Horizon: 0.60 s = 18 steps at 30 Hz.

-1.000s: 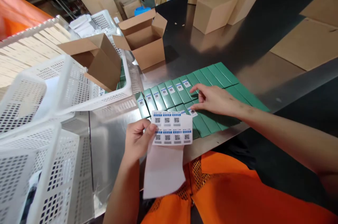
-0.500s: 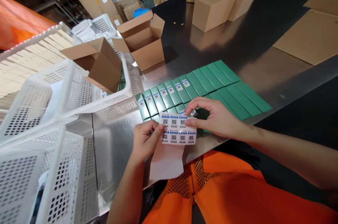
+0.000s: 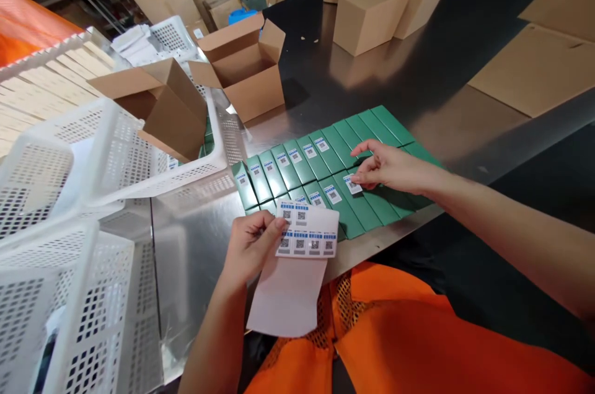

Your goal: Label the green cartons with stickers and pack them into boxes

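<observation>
**Our right hand [image 3: 393,168] at a QR-code sticker [image 3: 352,185]**

We pinch a sheet of QR-code stickers [image 3: 320,217] by its left edge in our left hand [image 3: 251,245]; two stickers show in its upper row, four in the lower. Our right fingertips touch the single sticker over a green carton [image 3: 361,207] in the nearer of two rows. On our left, a tilted, open cardboard box [image 3: 179,121] rests on a white perforated plastic basket [image 3: 231,137].
</observation>
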### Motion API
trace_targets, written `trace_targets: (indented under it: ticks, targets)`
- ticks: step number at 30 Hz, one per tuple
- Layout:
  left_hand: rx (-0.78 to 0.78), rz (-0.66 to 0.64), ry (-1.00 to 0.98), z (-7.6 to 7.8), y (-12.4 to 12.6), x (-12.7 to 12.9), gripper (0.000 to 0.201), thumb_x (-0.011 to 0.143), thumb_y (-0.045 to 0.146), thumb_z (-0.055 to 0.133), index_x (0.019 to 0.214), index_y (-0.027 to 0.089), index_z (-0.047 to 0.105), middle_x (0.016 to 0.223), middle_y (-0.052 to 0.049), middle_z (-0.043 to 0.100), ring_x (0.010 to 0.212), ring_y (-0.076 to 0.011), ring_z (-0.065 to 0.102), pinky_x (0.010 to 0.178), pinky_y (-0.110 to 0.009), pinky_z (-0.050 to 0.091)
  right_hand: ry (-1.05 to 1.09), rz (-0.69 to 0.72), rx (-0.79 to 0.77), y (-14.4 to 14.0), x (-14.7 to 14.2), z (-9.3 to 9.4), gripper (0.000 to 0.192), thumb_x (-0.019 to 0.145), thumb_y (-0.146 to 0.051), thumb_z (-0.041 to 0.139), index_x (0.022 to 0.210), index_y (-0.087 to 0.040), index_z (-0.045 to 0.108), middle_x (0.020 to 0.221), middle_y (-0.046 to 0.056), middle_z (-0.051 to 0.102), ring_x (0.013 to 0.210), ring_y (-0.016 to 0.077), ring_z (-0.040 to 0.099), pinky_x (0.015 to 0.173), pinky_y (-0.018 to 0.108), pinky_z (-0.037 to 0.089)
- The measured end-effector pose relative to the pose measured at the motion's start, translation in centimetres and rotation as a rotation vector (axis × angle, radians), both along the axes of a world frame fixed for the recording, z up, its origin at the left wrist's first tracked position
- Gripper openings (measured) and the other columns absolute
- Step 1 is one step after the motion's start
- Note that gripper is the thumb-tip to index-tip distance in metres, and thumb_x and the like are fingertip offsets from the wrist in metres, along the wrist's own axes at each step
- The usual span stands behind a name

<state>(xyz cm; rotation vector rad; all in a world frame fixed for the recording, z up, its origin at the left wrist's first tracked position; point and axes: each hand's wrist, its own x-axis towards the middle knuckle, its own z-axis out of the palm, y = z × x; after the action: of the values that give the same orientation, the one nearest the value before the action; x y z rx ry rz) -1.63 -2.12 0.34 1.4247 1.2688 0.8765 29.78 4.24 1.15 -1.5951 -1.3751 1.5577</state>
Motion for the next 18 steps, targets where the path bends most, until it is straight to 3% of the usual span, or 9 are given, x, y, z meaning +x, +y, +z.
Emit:
trace_targets:
  ticks: [8,14,18]
  targets:
    - [-0.015,-0.092,0.06,0.5,-0.3,0.6,0.05,0.085,0.051,0.067,0.053,0.018,0.05,0.05,0.002,0.045,0.051,-0.0103,0.038,0.049,-0.022,0.028,-0.115,0.034,0.028,0.3,-0.6,-1.6,0.052,0.066,-0.033,0.085,0.099,-0.028,0.045,0.061,-0.005,0.066,0.052,0.0164,0.059,0.053,0.031,0.046]
    - [-0.012,-0.088,0.059,0.4,-0.2,0.6,0.049,0.086,0.051,0.066,0.054,0.018,0.051,0.051,0.002,0.046,0.051,-0.0104,0.039,0.05,-0.022,0.029,-0.64,0.154,0.182,0.6,-1.5,-0.1,0.05,0.068,-0.034,0.083,0.106,-0.027,0.051,0.07,-0.003,0.072,0.073,0.0251,0.069,0.064,0.035,0.045]
    - [0.007,-0.042,0.048,0.1,-0.1,0.5,0.047,0.085,0.053,0.068,0.056,0.018,0.056,0.051,0.001,0.05,0.051,-0.011,0.041,0.05,-0.023,0.031,-0.802,0.241,0.288,-0.1,-2.5,0.9,0.042,0.078,-0.038,0.077,0.112,-0.028,0.055,0.078,-0.001,0.073,0.082,0.0281,0.068,0.062,0.035,0.039]
